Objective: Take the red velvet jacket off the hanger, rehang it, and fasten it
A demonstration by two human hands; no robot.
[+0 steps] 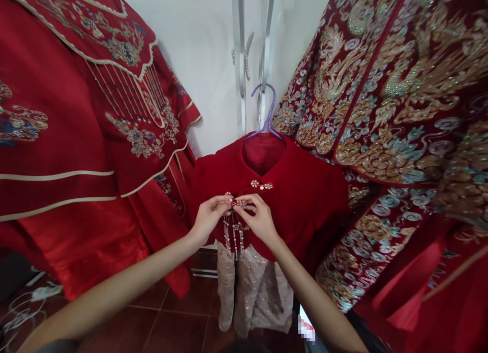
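A short-sleeved red velvet top [308, 190] is hanging in the middle of the scene, its front facing the person and a purple hanger [271, 106] rising through its V-shaped neckline. Both hands are working close together just left of the middle of its front. The left hand [209, 214] is closing its thumb and forefinger in a narrow pinch on the left part of a beaded fastening [239, 203]; the right hand [259, 218] is pinching the right part between thumb and forefinger, its other fingers curling loosely. The fingertips are covering much of the fastening, so whether its two halves are joined cannot be told. Bead tassels [235, 241] are dangling just below the fingers, and a gold flower-shaped clasp [262, 185] is sitting higher on the top, near the neckline and to the right of the hands.

Below the top's hem, a pale, sparkling skirt [249, 284] is hanging above the dark red tiled floor [183, 312]. On the left, a red embroidered jacket [89, 83] with white piping is showing a bead fringe [124, 96]. On the right, a dark red jacket [400, 83] is displaying gold and silvery sequin embroidery. Metal bars [240, 63] are standing behind the hanger in front of a white wall [190, 42], while white cables [21, 304] are lying at the near left.
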